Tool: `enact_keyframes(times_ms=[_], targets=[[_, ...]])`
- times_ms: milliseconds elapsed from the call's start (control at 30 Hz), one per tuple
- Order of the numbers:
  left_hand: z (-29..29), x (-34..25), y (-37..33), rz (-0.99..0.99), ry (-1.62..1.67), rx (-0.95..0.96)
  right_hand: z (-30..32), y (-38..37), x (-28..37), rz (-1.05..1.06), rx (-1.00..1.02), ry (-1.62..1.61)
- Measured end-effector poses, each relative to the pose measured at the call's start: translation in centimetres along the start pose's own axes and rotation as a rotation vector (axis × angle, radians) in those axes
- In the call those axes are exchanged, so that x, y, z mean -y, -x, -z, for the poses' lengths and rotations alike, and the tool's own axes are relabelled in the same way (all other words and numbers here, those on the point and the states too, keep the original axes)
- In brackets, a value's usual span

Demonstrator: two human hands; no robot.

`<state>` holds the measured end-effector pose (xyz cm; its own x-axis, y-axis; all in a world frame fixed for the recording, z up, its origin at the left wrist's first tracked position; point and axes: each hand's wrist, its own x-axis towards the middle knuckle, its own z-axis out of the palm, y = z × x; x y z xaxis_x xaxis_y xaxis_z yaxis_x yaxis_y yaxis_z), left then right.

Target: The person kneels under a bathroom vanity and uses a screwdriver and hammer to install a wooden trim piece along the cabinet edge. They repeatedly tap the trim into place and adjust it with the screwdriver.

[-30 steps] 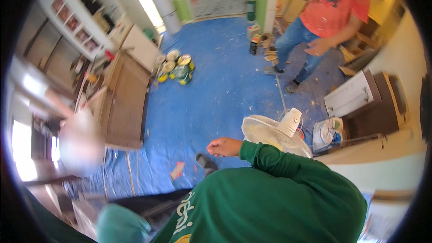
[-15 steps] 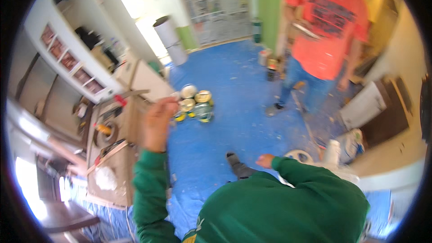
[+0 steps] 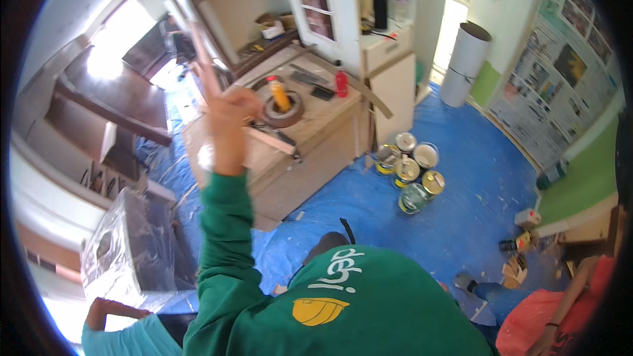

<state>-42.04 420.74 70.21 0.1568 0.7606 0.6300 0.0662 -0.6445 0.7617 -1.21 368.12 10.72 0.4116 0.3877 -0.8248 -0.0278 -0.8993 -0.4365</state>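
My left hand point(image 3: 227, 115) is raised in front of me in a green sleeve, with one or two fingers stretched upward and the others partly curled. Nothing shows in it. Behind it in view is a wooden worktop point(image 3: 264, 175) with a strip of wood point(image 3: 270, 140), a dark round roll point(image 3: 282, 117) with an orange bottle point(image 3: 279, 95) standing in it, and a red bottle point(image 3: 341, 80). Whether the hand touches any of these, I see no sign of contact. My right hand is hidden beyond my body.
Several paint cans point(image 3: 407, 171) cluster on the blue floor sheet point(image 3: 369, 217). A tall white roll point(image 3: 465, 66) leans by the wall. One person in a teal shirt point(image 3: 132, 339) is at lower left, another in a coral shirt point(image 3: 537, 323) at lower right. Plastic wraps a bulky object point(image 3: 128, 250).
My view has swung left, so the worktop and paint cans sit further right. My left hand stays raised, its fingers now pointing up. My right hand has gone out of sight.
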Motion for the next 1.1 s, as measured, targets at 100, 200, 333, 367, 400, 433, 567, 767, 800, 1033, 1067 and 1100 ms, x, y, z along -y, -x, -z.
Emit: enact_keyframes(times_ms=[100,200,333,367,400,433,567,767,800,1033,1067,1100], targets=[[-0.8,0.2,-4.8,-0.095,0.377,0.006,2.8,-1.0,6.5,-0.089,-0.155,-0.383],[-7.4,5.9,-8.0,-0.014,0.229,0.207,3.5,-3.0,12.3,-0.123,-0.332,-0.546],[-20.3,19.0,-14.8,0.162,0.444,0.486,1.4,-5.4,17.9,-0.125,-0.321,-0.635],[-24.3,22.4,-17.7,0.217,0.503,0.528,-0.1,-5.3,18.5,-0.146,-0.278,-0.698],[-28.3,25.6,-20.5,0.297,0.541,0.563,-1.8,-5.1,18.9,-0.215,-0.300,-0.733],[-31.8,28.7,-23.2,0.346,0.600,0.559,-3.7,-4.6,18.8,-0.267,-0.310,-0.705],[-46.0,39.9,-36.2,0.354,0.571,0.273,-10.7,-2.5,17.8,-0.132,-0.251,-0.010],[-56.2,53.4,-47.0,0.628,-0.002,0.022,-18.4,3.1,18.0,0.025,-0.257,0.641],[-57.8,54.5,-47.6,0.570,-0.037,0.051,-17.8,4.5,18.9,-0.100,-0.100,0.629],[-57.0,57.3,-48.2,0.329,-0.439,0.158,-19.8,4.6,25.7,-0.338,-0.399,0.279],[-56.4,56.1,-47.7,0.196,-0.469,0.098,-19.3,4.3,25.9,-0.340,-0.428,0.185],[-56.6,55.3,-47.0,0.132,-0.543,0.058,-19.1,3.7,26.2,-0.380,-0.397,0.149]])
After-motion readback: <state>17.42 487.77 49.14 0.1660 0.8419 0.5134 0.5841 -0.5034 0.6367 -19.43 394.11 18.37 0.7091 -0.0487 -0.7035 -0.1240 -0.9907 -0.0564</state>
